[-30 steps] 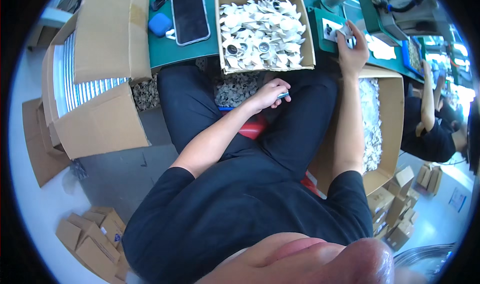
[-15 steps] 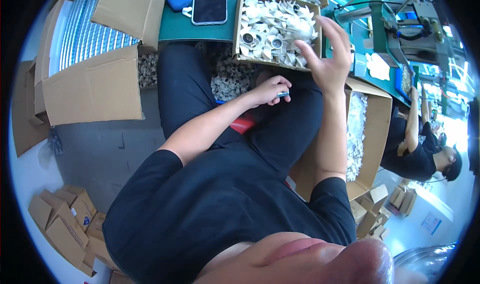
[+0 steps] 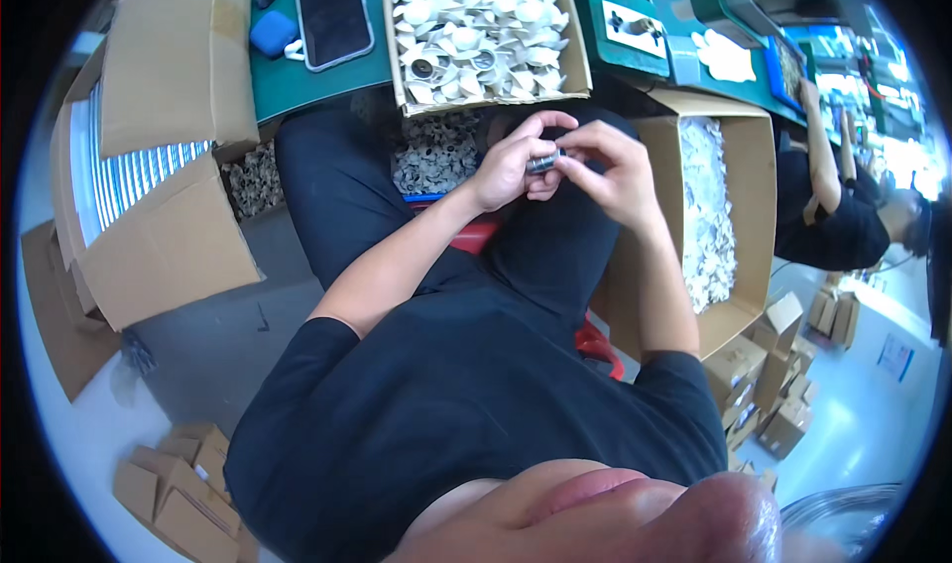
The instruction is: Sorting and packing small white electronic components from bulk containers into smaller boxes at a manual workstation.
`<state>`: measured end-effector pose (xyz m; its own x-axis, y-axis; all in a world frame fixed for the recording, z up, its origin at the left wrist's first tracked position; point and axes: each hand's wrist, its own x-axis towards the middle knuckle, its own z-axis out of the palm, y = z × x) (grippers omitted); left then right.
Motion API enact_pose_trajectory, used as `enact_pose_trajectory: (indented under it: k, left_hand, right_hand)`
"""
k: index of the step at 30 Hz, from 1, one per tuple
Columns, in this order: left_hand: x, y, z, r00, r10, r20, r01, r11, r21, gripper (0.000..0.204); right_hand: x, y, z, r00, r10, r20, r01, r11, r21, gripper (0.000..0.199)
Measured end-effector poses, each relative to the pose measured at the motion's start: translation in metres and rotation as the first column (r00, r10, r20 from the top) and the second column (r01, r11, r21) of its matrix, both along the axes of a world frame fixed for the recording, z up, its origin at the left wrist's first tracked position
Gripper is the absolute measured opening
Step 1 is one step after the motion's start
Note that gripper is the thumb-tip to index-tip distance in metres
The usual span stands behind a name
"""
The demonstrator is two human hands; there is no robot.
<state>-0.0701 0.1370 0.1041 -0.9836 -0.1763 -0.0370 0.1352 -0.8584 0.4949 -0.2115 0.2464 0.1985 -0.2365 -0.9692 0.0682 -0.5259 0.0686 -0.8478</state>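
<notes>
My left hand (image 3: 513, 159) and my right hand (image 3: 612, 163) meet above my lap, both pinching a small dark metallic part (image 3: 544, 162) between the fingertips. Just beyond them on the green table (image 3: 297, 82) stands a cardboard box (image 3: 575, 62) filled with several white fan-shaped plastic pieces (image 3: 476, 33). Under the table edge, by my knees, lies a heap of small grey parts (image 3: 431, 157).
A phone (image 3: 333, 13) and a blue case (image 3: 268, 34) lie on the table at the left. An open carton of white strips (image 3: 149, 181) stands at my left; a carton of white pieces (image 3: 709, 206) at my right. Another person (image 3: 838, 216) sits further right. Small boxes (image 3: 178, 489) lie on the floor.
My right hand came back from the table at the right and down to my lap, joining the left hand on the small part. The view shifted slightly toward the left.
</notes>
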Motion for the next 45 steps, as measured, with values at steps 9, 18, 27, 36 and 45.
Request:
enact_pose_trajectory:
  k: [9,18,27,36,45]
  left_hand:
    - [-0.039,0.005,-0.033,0.987,0.14,0.077,-0.143,0.989,0.041,0.036]
    - [-0.032,-0.015,-0.032,0.994,-0.018,0.111,0.027,0.997,-0.076,0.034]
    - [-0.036,-0.013,-0.03,0.993,-0.091,0.079,0.101,0.987,-0.128,0.038]
    - [-0.036,-0.004,-0.034,0.983,-0.115,0.146,0.144,0.968,-0.204,0.035]
    - [-0.033,-0.006,-0.037,0.978,-0.088,0.19,0.13,0.966,-0.225,0.033]
  right_hand:
    - [-0.035,-0.016,-0.067,0.801,-0.109,0.589,0.008,0.985,0.171,0.019]
    - [-0.034,-0.01,-0.086,0.784,-0.094,0.614,0.116,0.993,0.004,0.019]
    - [-0.08,-0.014,-0.033,0.876,-0.305,0.372,0.41,0.878,-0.245,0.018]
    - [-0.148,-0.072,-0.011,0.833,-0.532,-0.151,0.389,0.757,-0.525,0.019]
    - [-0.162,-0.073,-0.011,0.802,-0.504,0.32,0.584,0.775,-0.242,0.025]
